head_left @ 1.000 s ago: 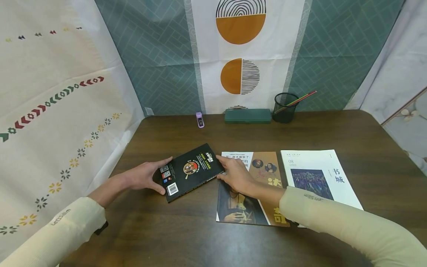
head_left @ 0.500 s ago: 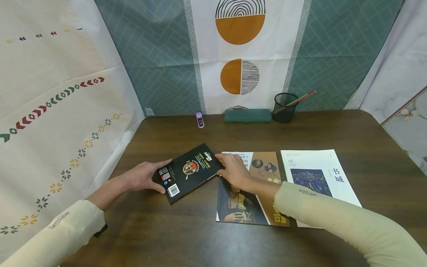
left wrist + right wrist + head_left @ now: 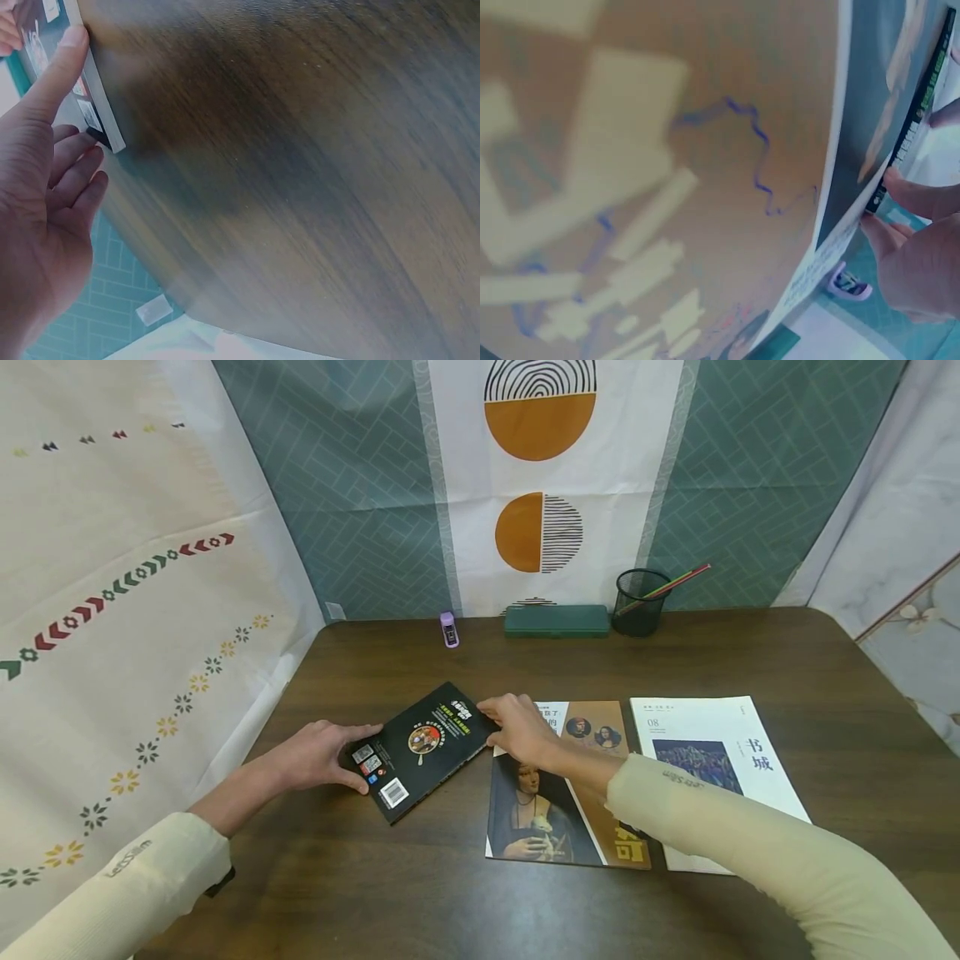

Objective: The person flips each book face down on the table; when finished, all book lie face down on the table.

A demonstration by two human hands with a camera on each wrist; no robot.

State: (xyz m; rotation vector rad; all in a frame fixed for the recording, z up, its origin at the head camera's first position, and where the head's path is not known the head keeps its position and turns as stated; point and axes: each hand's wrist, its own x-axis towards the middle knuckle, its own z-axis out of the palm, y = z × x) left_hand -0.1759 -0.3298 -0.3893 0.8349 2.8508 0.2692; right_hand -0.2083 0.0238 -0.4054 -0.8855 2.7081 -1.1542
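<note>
A black book (image 3: 425,745) with a barcode and a round picture on its cover lies at a slant left of the middle of the table. My left hand (image 3: 321,758) holds its left end, thumb at the near corner and index finger at the far one. In the left wrist view, the thumb (image 3: 64,64) lies along the book's edge. My right hand (image 3: 522,727) grips the opposite upper-right corner between thumb and fingers, over the top of a brown magazine (image 3: 592,793). The right wrist view has the book's spine (image 3: 915,124) between those fingertips.
A white magazine (image 3: 757,768) lies to the right, partly under the right sleeve. Along the back edge of the wooden table (image 3: 420,893) stand a small purple bottle (image 3: 449,631), a green case (image 3: 557,621) and a black mesh pen cup (image 3: 637,614) with pencils.
The black book has turned slightly counterclockwise and slid a little left. My right hand has moved left with its corner; the left hand has shifted slightly.
</note>
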